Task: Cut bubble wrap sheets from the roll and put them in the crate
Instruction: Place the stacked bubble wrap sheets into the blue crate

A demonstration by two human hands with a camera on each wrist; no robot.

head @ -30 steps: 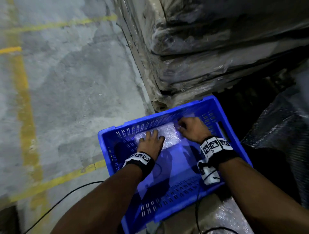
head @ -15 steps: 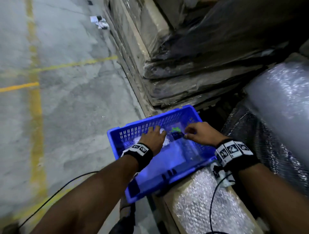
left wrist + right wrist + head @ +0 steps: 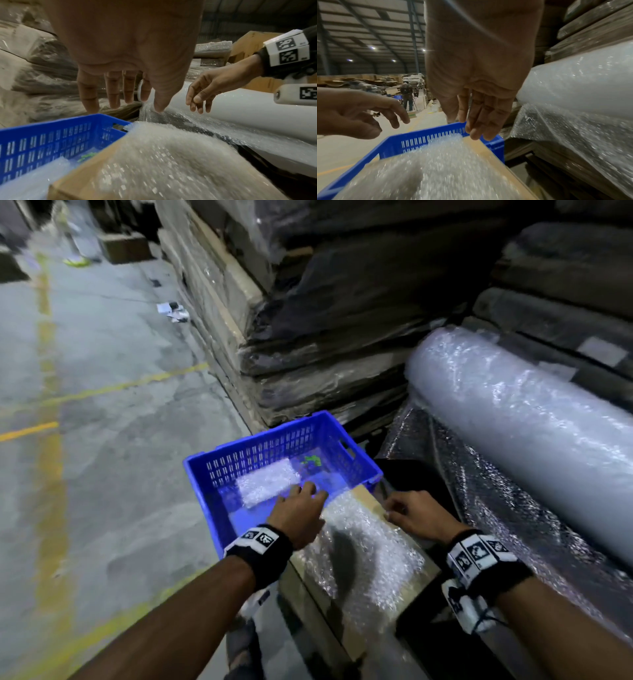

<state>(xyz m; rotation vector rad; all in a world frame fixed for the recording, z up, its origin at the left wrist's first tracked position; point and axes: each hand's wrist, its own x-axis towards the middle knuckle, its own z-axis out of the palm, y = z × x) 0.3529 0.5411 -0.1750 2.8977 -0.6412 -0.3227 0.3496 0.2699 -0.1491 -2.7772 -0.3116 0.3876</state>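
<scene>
crate holds a cut sheet flat; beside it left hand and right hand hover slack-fingered, empty, likely free to fetch more wrap.

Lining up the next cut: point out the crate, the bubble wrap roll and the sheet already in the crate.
crate (image 3: 359, 461), head view, right wall by the handle slot.
bubble wrap roll (image 3: 534, 426), head view, middle of its curved side.
sheet (image 3: 269, 487), head view, centre of the piece.

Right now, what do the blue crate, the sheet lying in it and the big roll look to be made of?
The blue crate looks like moulded plastic: glossy, with slotted vent walls. The sheet inside seems to be clear bubble wrap, glinting with small bumps. The big roll looks like the same film wound thick, milky with glints. The board under the loose wrap looks like matt brown cardboard or wood.
</scene>
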